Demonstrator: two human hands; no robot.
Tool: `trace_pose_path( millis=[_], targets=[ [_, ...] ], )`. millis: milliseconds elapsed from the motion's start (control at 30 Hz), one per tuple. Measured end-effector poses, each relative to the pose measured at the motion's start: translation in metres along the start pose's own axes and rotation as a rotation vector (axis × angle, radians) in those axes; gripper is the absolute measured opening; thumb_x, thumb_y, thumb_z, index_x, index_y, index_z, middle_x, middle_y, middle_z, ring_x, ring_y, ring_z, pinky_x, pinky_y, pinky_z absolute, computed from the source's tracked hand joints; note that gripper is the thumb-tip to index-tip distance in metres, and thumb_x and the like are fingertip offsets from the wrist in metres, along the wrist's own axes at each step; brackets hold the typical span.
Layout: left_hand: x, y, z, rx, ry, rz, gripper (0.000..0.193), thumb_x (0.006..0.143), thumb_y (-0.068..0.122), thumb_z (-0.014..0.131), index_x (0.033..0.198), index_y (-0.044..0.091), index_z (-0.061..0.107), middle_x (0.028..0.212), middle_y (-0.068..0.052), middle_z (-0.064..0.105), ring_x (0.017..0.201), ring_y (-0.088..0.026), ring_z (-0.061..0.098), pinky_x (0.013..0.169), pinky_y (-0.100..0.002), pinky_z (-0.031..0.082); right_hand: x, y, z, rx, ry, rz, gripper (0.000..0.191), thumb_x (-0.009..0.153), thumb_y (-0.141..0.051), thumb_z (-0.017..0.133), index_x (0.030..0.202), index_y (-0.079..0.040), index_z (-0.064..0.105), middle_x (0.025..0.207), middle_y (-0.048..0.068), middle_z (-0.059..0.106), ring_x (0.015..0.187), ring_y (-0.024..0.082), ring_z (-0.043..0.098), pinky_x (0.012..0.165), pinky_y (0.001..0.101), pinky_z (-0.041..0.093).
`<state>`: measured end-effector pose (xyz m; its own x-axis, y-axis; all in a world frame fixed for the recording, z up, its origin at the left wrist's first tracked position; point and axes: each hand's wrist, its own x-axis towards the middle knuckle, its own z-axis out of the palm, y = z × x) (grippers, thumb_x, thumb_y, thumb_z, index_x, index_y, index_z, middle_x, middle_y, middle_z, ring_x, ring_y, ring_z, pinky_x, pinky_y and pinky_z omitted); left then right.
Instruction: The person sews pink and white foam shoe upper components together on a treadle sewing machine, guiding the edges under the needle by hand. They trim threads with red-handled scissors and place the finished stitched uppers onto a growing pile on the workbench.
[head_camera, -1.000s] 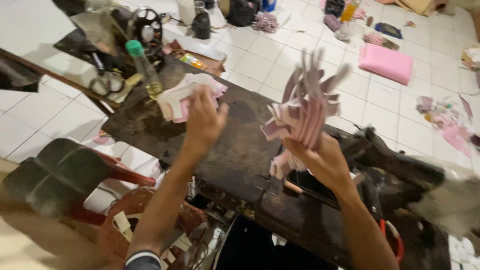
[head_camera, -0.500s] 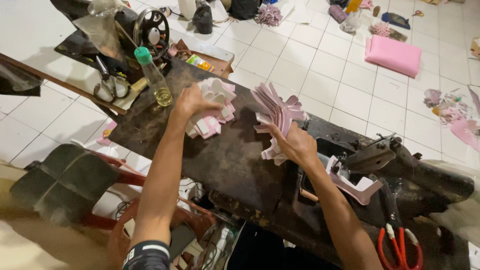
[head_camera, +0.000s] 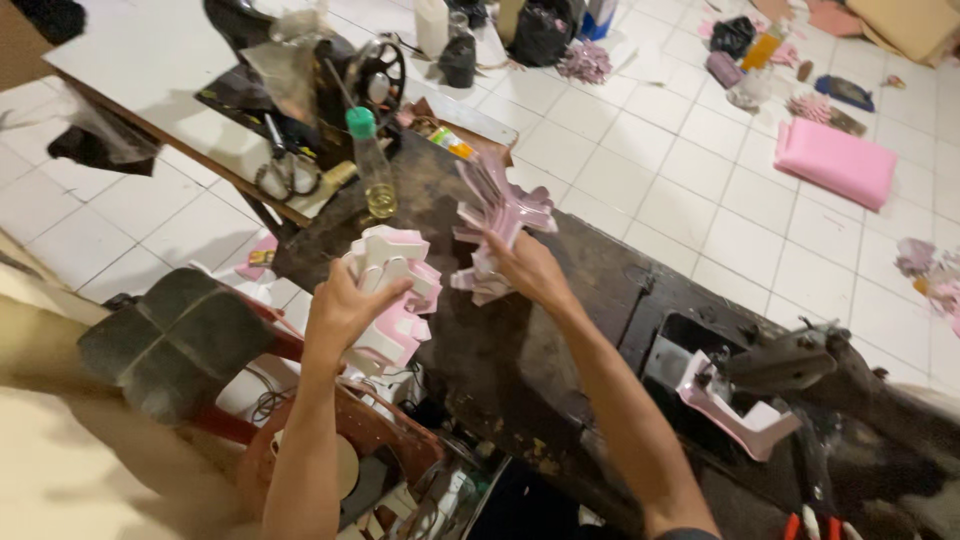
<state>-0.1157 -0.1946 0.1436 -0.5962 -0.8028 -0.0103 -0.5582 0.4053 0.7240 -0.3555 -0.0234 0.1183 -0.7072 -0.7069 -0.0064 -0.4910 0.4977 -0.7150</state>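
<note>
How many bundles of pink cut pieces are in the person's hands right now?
2. One pink-and-white bundle is gripped in the left hand; a second fanned pink bundle is in the right hand, above the dark worktable. More pink pieces lie elsewhere.

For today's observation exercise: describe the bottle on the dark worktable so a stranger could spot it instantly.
Start at the dark worktable and go to its far left corner, beyond the left hand. The plastic bottle stands upright there: clear, with a green cap and a little yellowish liquid at the bottom.
</note>
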Motion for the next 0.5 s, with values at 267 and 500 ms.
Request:
trace_pose_path(
  millis=[267,500],
  targets=[
    [-0.016,-0.003,-0.071,-0.192,0.108,-0.080,0.091,0.063,0.067,0.082,0.116,-0.003,0.058,0.103,-0.025,0.075,0.095,-0.035,0.077,0.084,-0.044,0.058,0.085,-0.052,0.050,-0.057,0.008,0.059,0.069,0.096,-0.067,0.041,0.111,-0.008,0.073,0.112,0.025,0.072,0.110,0.045,0.066,0.094,0.0523,0.049],
    [-0.025,0.043,-0.048,-0.208,-0.057,0.034,0.090,0.062,0.066,0.083,0.118,0.001,0.058,0.102,-0.020,0.076,0.089,-0.031,0.078,0.080,-0.042,0.061,0.090,-0.030,0.038,0.122,-0.105,0.158,0.097,0.093,-0.081,0.023,0.126,-0.002,0.069,0.118,0.027,0.072,0.110,0.040,0.070,0.099,0.0467,0.050]
  ],
)
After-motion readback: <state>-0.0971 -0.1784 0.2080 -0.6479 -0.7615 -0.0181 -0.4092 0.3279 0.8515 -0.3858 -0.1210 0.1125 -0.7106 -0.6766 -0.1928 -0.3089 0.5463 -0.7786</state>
